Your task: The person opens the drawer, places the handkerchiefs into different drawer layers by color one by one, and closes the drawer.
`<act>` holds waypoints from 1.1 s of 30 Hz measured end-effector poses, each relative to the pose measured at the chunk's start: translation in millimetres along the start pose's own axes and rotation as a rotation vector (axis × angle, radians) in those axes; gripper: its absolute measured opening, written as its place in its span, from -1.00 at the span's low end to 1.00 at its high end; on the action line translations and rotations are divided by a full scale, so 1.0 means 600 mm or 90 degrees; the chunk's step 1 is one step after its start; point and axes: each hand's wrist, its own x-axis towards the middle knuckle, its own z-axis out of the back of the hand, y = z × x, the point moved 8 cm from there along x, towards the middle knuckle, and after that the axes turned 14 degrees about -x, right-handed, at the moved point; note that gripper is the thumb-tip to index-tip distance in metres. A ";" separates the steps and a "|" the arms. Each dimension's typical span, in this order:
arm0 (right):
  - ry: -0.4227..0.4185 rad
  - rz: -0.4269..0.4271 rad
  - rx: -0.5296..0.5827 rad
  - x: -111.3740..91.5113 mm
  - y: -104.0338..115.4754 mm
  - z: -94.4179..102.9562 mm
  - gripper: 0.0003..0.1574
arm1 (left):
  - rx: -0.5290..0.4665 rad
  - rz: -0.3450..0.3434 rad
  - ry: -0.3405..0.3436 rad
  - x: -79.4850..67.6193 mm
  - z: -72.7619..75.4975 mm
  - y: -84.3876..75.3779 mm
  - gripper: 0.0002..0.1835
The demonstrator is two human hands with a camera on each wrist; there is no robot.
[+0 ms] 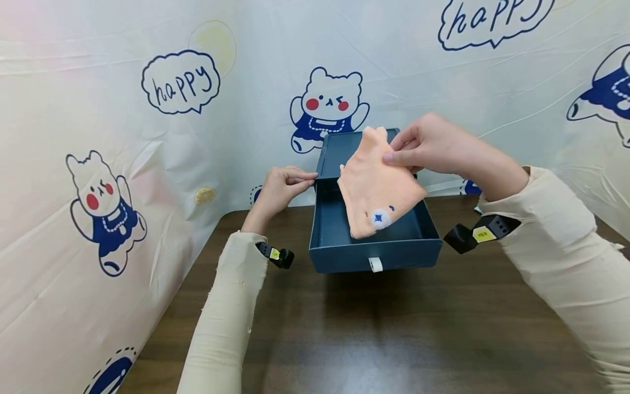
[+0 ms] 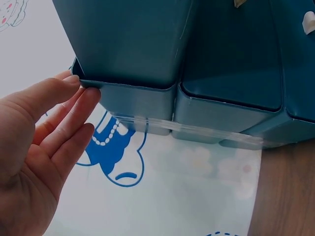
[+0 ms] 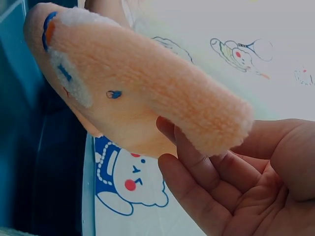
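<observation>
The fuzzy peach sock (image 1: 376,189) covers part of the floor and the right wall of the blue drawer box (image 1: 374,254) in the head view, and the right hand (image 1: 433,145) hides the sock's upper edge. The right wrist view cuts that hand off at its lower and right edges. In the left wrist view the left hand (image 2: 34,147) runs off the left and bottom edges, and the box's upper part is cropped.

Peach sock (image 1: 376,189) overhangs open drawer (image 1: 374,254); bare table (image 1: 394,334) in front
</observation>
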 end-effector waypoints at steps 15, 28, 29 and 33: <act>0.010 0.023 -0.027 0.006 0.023 -0.015 -0.65 | 0.002 0.010 0.009 -0.014 -0.011 -0.051 -0.77; 0.097 0.015 -0.060 0.029 0.026 -0.064 -0.70 | -0.012 0.012 0.003 0.003 0.001 0.010 -0.78; 0.107 0.012 -0.064 0.030 0.025 -0.067 -0.70 | -0.011 0.011 0.002 0.003 0.001 0.010 -0.78; 0.138 0.001 -0.084 0.032 0.019 -0.076 -0.70 | -0.008 0.009 0.001 0.003 0.002 0.010 -0.78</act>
